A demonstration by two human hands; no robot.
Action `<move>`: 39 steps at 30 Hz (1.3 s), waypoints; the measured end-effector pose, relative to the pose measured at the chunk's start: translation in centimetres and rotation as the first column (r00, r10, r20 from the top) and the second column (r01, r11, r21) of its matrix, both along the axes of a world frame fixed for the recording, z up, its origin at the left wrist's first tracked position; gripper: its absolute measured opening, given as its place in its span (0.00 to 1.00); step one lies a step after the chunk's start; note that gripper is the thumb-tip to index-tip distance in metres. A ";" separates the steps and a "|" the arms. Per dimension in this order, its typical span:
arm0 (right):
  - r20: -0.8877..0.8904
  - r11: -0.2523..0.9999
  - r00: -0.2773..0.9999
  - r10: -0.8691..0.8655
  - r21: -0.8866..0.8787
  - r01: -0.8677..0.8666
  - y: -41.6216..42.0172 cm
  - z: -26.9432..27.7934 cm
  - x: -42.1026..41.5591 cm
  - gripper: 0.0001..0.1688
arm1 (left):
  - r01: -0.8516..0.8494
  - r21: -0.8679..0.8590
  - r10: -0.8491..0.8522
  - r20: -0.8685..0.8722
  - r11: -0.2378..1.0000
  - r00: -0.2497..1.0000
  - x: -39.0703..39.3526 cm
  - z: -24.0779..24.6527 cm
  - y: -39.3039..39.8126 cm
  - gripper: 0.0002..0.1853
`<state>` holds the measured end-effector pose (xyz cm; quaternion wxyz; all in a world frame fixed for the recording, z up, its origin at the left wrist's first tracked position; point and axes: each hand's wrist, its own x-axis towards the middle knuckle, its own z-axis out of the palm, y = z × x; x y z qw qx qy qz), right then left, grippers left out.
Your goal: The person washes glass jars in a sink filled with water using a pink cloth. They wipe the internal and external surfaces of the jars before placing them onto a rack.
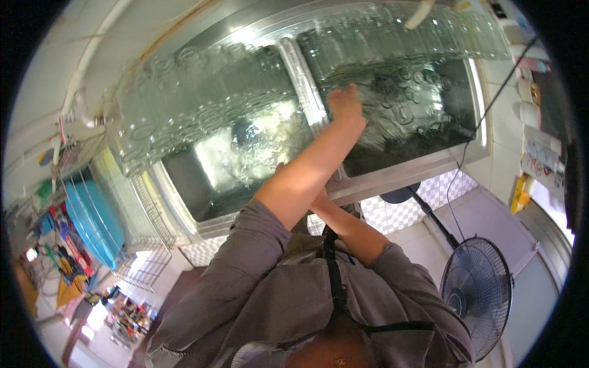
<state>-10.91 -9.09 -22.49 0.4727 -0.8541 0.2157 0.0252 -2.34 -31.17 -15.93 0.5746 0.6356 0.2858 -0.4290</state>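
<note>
My left hand (346, 102) is over the left side of the right sink basin (409, 149), blurred, its forearm reaching across from the left. Whether its fingers hold anything is unclear. Clear glassware (407, 101) lies in the water of that basin. My right arm crosses beneath the left forearm. Most of my right hand (319, 200) is hidden there, near the front rim of the sink; what look like fingertips show past the forearm, at the left basin (181, 184). Rippling, brightly lit water fills part of the left basin. Between the basins runs a metal divider (301, 80).
Close rows of clear glass vessels (207, 87) line the back of the left basin, with more glass vessels (395, 37) behind the right. A wire rack (149, 216) and blue plastic basin (94, 221) are at left. A black fan (478, 294) stands at lower right; a cable (487, 112) hangs at right.
</note>
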 end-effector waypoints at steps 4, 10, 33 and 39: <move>0.020 0.853 0.980 0.197 -0.496 -0.161 -2.1 2.1 2.3 0.21 | 0.065 -0.184 -0.061 0.026 0.981 0.998 0.2 -0.1 3.7 0.28; -0.090 0.954 0.993 -0.074 -0.297 0.044 -2.4 3.8 1.9 0.21 | 0.026 -0.036 -0.004 0.498 0.999 0.867 5.4 -1.8 21.7 0.17; -0.475 -0.296 0.711 -0.518 0.880 0.373 -2.7 -0.8 7.6 0.31 | 0.170 0.147 -0.102 -0.386 0.974 0.917 11.9 -27.6 44.5 0.27; -0.103 0.388 0.787 -0.608 0.827 0.408 5.1 -2.6 15.6 0.18 | 0.474 0.517 -0.689 0.392 0.713 0.610 10.6 -12.3 39.3 0.33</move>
